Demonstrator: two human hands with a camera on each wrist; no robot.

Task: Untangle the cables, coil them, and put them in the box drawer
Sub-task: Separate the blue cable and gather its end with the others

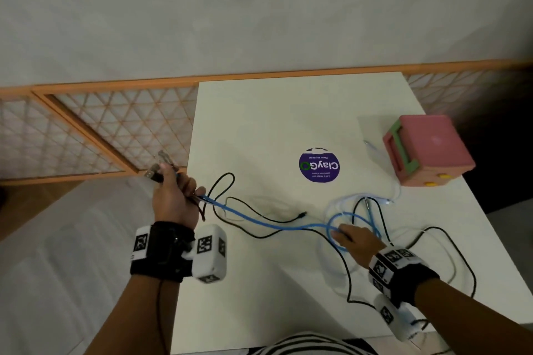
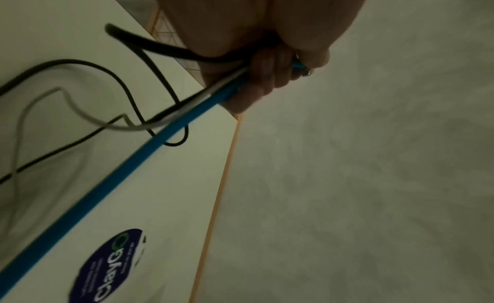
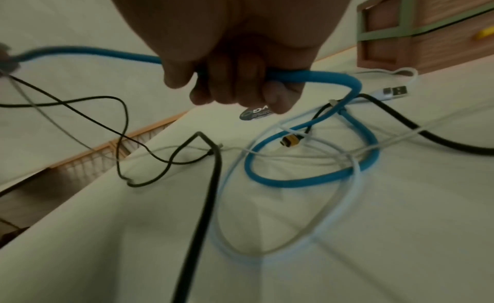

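Several cables lie crossed on the white tabletop [image 1: 288, 112]: a thick blue rubber-sheathed cable [image 1: 277, 225], a thick black braided cable [image 1: 464, 262], thin black leads [image 1: 253, 204] and pale white charging cables [image 1: 328, 265]. My left hand [image 1: 173, 199], raised off the table's left edge, is curled round a bunch of plug ends, blue among them, with black and white strands sharing the same fist. My right hand [image 1: 353, 239] has its fingers wrapped round the blue cable near where it loops; the right wrist view shows that blue loop [image 3: 307, 176] threaded by white strands, with a small yellow-and-black plug [image 3: 290, 141] lying inside it. The pink box with green handle frame [image 1: 427, 150] sits at the far right, its drawer apparently closed; nothing is in it yet. I judge the step to be freeing the blue line. I would slide the right hand along it toward the loop, lift gently rather than tug, and pass the loop clear of the white strands so nothing cinches. Pulling hard between both hands risks tightening the crossing.
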